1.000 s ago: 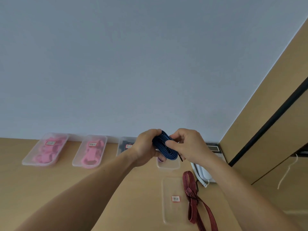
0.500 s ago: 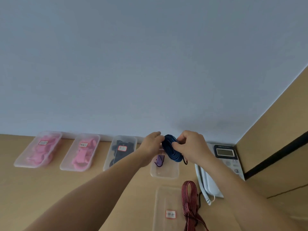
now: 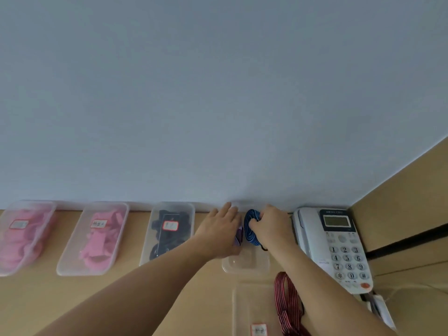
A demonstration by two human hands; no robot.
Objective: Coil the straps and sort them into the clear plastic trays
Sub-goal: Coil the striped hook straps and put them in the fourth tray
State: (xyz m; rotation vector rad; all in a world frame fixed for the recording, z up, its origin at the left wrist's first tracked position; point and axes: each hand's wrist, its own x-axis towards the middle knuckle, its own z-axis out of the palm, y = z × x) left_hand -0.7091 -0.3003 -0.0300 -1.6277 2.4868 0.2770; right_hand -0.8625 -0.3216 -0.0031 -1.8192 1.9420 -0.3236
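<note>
Blue strap (image 3: 251, 230), wound into a tight upright coil, is sitting in the grip of the right hand (image 3: 272, 226), whose fingers (image 3: 254, 223) are curling over its top edge and pinching it. The coil is hanging inside the far half of a clear tray (image 3: 244, 265), the fourth in a row along the wall (image 3: 218, 93); whether it is touching the tray floor cannot be told. A short dark tail (image 3: 263, 248) is dangling from the coil's near side.

The left hand (image 3: 219, 232) is reaching over the left rim of the same tray, its fingers (image 3: 228, 209) lying straight and close together, pointing at the wall. A purple strap (image 3: 238, 236) is showing just at the edge of that palm, between the hand and the blue coil (whether the hand is touching it cannot be told).

To the left, three more trays are standing side by side on the tan surface (image 3: 72, 299): a black-strap tray (image 3: 146, 259) nearest, then a pink-strap tray (image 3: 80, 269), then another pink-filled tray (image 3: 14, 270) at the frame edge. Each is carrying a small label.

Nearer the person, a flat clear tray (image 3: 252, 301) with a label is lying on the surface, and a red striped strap (image 3: 287, 304) is draping loosely over its right side, partly under the right forearm. A white desk phone (image 3: 339, 248) is resting just right of the right hand.
</note>
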